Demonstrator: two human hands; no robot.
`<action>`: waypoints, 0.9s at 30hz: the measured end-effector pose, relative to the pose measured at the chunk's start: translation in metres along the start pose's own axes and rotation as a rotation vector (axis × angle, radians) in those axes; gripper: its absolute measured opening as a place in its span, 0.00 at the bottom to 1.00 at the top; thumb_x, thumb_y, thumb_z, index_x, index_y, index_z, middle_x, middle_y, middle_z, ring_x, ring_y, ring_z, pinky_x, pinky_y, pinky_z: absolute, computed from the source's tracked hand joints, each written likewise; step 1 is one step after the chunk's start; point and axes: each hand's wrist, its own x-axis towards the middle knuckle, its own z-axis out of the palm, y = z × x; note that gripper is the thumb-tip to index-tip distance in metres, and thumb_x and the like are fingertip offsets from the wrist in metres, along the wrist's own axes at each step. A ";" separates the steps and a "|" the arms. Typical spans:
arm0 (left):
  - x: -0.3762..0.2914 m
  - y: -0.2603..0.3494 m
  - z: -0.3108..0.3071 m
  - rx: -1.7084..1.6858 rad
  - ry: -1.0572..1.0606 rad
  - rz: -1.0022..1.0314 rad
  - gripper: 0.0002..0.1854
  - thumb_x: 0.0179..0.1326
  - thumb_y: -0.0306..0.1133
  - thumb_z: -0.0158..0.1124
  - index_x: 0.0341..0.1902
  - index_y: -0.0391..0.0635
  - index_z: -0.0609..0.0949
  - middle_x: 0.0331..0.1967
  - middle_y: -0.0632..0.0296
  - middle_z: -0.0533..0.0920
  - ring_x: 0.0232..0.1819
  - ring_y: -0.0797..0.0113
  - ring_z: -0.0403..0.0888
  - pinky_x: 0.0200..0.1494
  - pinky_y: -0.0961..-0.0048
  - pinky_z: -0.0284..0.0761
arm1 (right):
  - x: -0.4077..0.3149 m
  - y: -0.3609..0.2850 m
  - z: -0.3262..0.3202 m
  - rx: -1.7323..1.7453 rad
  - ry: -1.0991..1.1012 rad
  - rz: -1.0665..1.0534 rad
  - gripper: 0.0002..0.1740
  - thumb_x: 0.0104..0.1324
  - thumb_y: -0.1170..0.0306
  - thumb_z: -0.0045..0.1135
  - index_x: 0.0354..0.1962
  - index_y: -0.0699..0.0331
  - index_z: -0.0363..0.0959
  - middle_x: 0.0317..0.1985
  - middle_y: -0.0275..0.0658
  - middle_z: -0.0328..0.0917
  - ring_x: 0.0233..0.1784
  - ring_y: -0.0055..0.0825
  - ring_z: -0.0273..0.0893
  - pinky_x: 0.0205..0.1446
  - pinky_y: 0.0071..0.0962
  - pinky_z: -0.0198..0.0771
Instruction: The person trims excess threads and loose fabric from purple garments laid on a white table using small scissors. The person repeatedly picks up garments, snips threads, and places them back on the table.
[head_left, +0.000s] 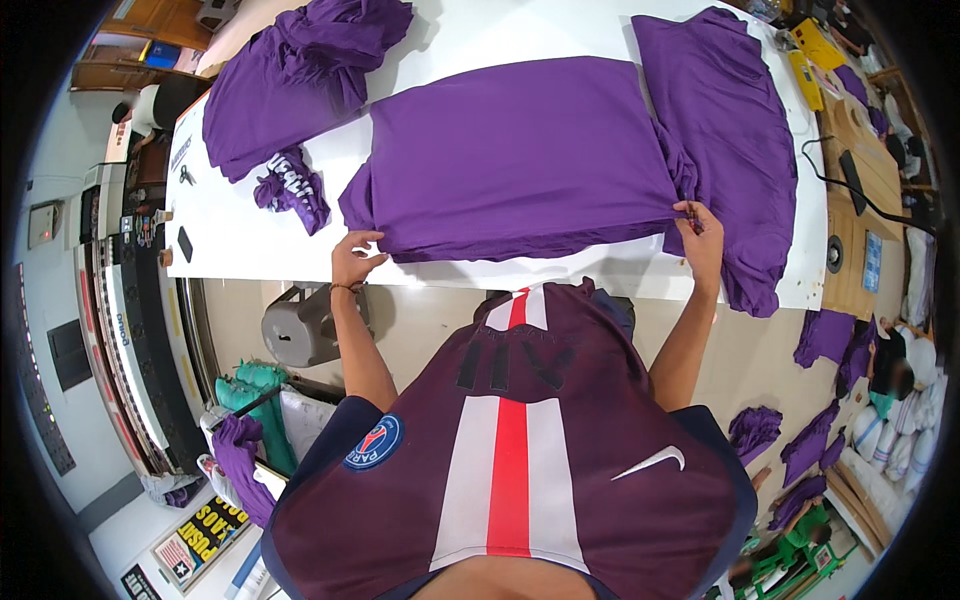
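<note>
A stack of purple fabric garments (517, 157) lies spread flat on a white table (487, 271) before me. At its near left corner is my left hand (358, 256), thumb and forefinger apart by the cloth edge; whether they pinch any cloth cannot be told. My right hand (699, 229) pinches the near right corner of the top purple garment. To the right, touching the stack, lies another purple fabric pile (739, 157). A heaped purple pile (289, 97) rests at the upper left, and a small crumpled purple piece with white lettering (294, 187) lies below it.
Scissors (186, 175) and a dark phone-like object (184, 244) lie on the table's left part. A grey plastic stool (300, 326) stands below the near edge. Cardboard boxes (847, 262) with a black cable adjoin the right end. A large-format printer (127, 330) stands left. Several people are around.
</note>
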 end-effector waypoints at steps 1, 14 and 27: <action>0.000 0.004 -0.002 0.039 -0.018 0.010 0.23 0.39 0.26 0.82 0.44 0.52 0.91 0.44 0.69 0.86 0.42 0.72 0.80 0.42 0.71 0.80 | 0.001 0.000 -0.001 0.013 0.004 0.005 0.12 0.62 0.80 0.60 0.44 0.65 0.82 0.30 0.25 0.75 0.31 0.12 0.65 0.37 0.17 0.62; 0.002 -0.012 0.022 0.095 0.084 0.103 0.14 0.52 0.41 0.81 0.41 0.52 0.92 0.38 0.66 0.87 0.38 0.69 0.83 0.40 0.71 0.79 | 0.017 -0.023 0.004 0.225 0.068 0.171 0.08 0.67 0.70 0.67 0.40 0.67 0.84 0.26 0.24 0.78 0.24 0.08 0.65 0.28 0.15 0.57; 0.014 0.009 0.037 -0.156 0.212 0.025 0.09 0.61 0.30 0.75 0.43 0.40 0.87 0.31 0.65 0.87 0.34 0.77 0.82 0.41 0.78 0.77 | 0.030 -0.015 0.012 0.338 0.127 0.316 0.09 0.66 0.67 0.68 0.33 0.64 0.81 0.20 0.27 0.74 0.13 0.08 0.55 0.15 0.17 0.44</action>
